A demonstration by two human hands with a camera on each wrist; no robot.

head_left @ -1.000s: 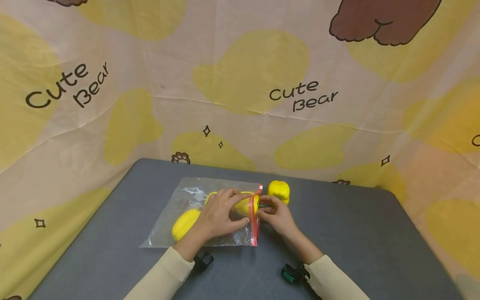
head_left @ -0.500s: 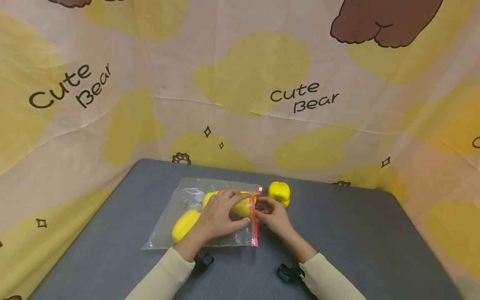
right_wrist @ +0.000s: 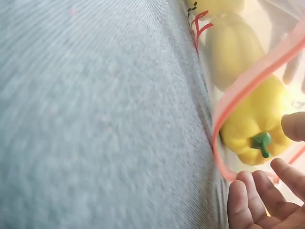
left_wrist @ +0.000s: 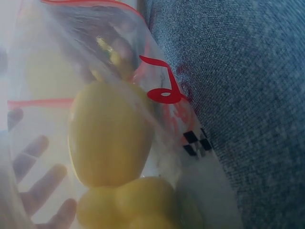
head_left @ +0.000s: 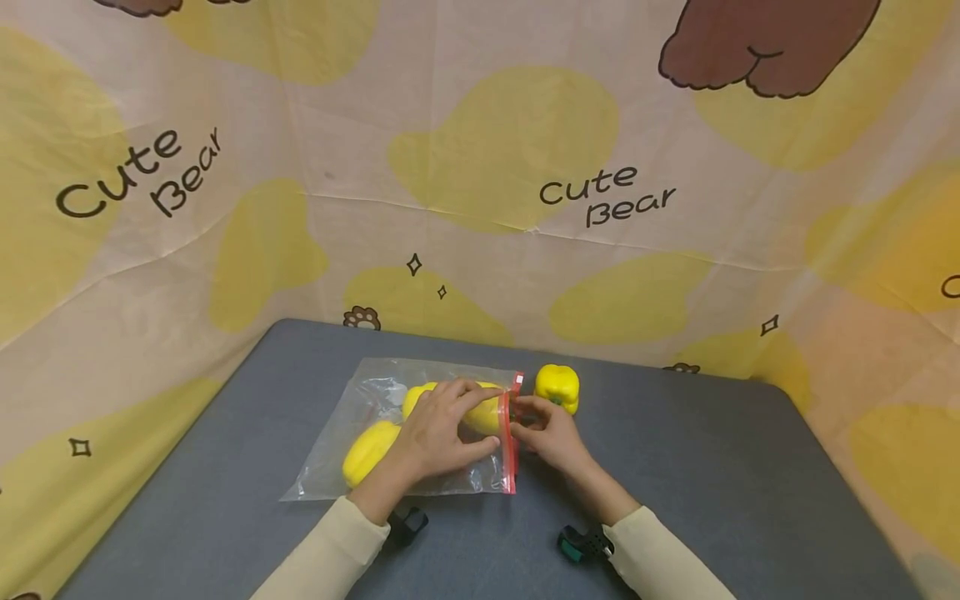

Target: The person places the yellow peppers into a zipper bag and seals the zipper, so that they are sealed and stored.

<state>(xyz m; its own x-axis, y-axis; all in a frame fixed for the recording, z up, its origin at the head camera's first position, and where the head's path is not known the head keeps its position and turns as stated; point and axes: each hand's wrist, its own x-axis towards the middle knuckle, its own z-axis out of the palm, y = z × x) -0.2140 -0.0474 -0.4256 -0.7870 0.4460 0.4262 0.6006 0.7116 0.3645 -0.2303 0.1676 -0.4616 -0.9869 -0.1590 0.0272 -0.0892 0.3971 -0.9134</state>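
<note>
A clear zip bag (head_left: 322,471) with a red zip edge (head_left: 507,467) lies flat, its mouth to the right. Just inside the mouth is a yellow bell pepper (right_wrist: 252,109), green stem (right_wrist: 261,141) facing out. Two more yellow shapes show deeper in the bag: one pepper (head_left: 371,450) at lower left, another (head_left: 412,400) partly hidden. My left hand (head_left: 438,429) rests over the bag with fingers spread and thumb apart, near the mouth. At the opening, my right hand (head_left: 555,437) has its fingers and thumb around the stem, apart from it in the right wrist view.
Another yellow bell pepper (head_left: 557,385) stands on the grey table (head_left: 690,483), beyond my right hand. A patterned cloth backdrop (head_left: 480,208) rises along the table's back and sides. Dark straps (head_left: 585,543) sit by both wrists.
The pepper at the mouth has slid left, deeper into the bag. My right hand followed it left, then stayed nearly still. The left hand has hardly moved.
</note>
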